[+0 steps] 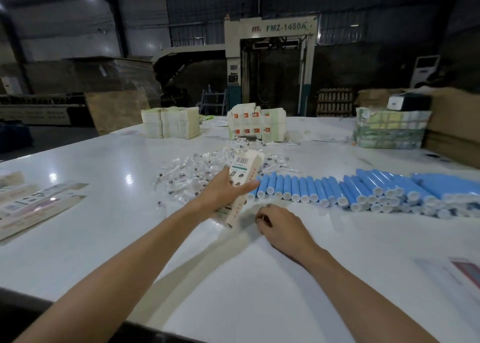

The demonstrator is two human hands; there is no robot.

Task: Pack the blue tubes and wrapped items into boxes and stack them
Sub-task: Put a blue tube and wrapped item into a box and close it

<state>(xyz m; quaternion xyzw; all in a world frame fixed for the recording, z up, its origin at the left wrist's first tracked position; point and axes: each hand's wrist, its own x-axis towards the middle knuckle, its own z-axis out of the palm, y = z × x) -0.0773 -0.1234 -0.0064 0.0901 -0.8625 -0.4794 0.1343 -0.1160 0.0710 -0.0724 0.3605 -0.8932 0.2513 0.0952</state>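
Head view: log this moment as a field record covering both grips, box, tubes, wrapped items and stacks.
left grip: holds box, tilted
right grip: rests on table, fingers curled; contents unseen
tubes: blue, lying in a row right of box
wrapped items: loose pile behind box
flat cartons: table's left edge
stack: boxes, far side

"FMZ-1450A" on the grey machine behind
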